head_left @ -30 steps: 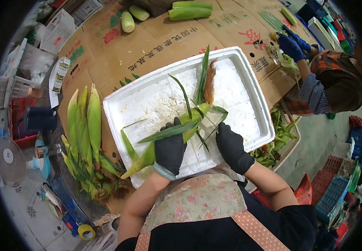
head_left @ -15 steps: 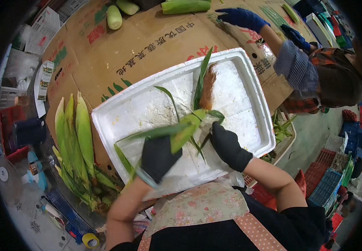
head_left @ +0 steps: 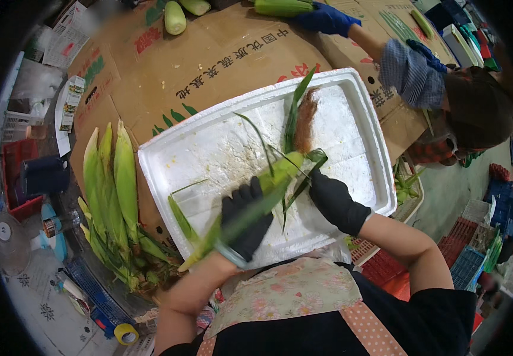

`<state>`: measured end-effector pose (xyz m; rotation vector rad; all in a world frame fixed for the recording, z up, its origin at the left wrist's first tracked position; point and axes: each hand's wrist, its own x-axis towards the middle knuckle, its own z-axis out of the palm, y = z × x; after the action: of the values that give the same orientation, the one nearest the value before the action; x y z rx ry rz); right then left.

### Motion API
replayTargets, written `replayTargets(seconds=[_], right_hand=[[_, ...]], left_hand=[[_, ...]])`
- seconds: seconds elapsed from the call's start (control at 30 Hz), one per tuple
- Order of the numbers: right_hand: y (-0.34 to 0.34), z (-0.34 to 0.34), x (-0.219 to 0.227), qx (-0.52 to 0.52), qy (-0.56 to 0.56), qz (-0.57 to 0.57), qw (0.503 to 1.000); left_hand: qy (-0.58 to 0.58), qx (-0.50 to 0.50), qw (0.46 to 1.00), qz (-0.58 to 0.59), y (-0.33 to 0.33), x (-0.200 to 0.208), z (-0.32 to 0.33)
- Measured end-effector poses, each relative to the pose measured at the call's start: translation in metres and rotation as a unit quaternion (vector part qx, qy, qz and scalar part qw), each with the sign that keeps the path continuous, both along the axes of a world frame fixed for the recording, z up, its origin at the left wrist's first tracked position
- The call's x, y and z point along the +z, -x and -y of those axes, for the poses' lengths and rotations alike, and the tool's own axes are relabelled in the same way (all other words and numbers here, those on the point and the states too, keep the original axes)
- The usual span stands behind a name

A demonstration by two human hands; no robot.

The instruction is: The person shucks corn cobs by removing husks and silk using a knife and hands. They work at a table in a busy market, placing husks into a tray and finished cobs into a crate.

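Observation:
A green ear of corn [head_left: 287, 168] lies slantwise over the white foam tray [head_left: 200, 127], its far end near brown corn silk [head_left: 305, 121] and a long green husk leaf. My left hand [head_left: 245, 222], in a black glove, is closed around the ear at its middle. A loose leaf, smeared by motion, crosses in front of that hand. At the ear's far end, my right hand [head_left: 334, 203], also black-gloved, is closed with its fingertips on a dark green husk leaf [head_left: 299, 188]. Another strip of husk [head_left: 180, 218] rests inside the tray's left side.
Several unpeeled corn ears [head_left: 108, 196] are piled left of the tray. Flattened cardboard [head_left: 143, 77] covers the table, with pale peeled-looking ears [head_left: 175, 18] at the back. A co-worker's blue-gloved hand [head_left: 326, 19] touches green corn [head_left: 283, 6]. A basket [head_left: 410, 193] of husks stands right.
My left hand has shifted right and its fingers now point up along the ear. The leaf beside it has swung down toward me. The co-worker's hand has moved left onto the green corn.

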<state>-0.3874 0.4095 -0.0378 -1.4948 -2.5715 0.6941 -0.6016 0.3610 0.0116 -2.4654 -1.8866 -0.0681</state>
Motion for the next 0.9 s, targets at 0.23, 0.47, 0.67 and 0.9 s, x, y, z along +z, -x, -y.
replayTargets(seconds=[0.23, 0.47, 0.67, 0.9], right_hand=[[0.013, 0.002, -0.001, -0.045, -0.007, 0.014, 0.999], [0.001, 0.014, -0.006, -0.067, -0.102, -0.106, 0.987], [0.009, 0.026, 0.042, -0.124, -0.05, -0.186, 0.974], [-0.032, 0.043, 0.024, -0.125, -0.077, -0.166, 0.975]], left_hand=[[0.289, 0.045, 0.885, 0.362, 0.052, -0.01, -0.04], [0.227, 0.016, 0.929, 0.294, 0.023, 0.013, -0.023], [0.283, -0.044, 0.862, 0.417, 0.024, 0.059, -0.014], [0.254, -0.046, 0.833, 0.49, 0.035, 0.081, -0.013]])
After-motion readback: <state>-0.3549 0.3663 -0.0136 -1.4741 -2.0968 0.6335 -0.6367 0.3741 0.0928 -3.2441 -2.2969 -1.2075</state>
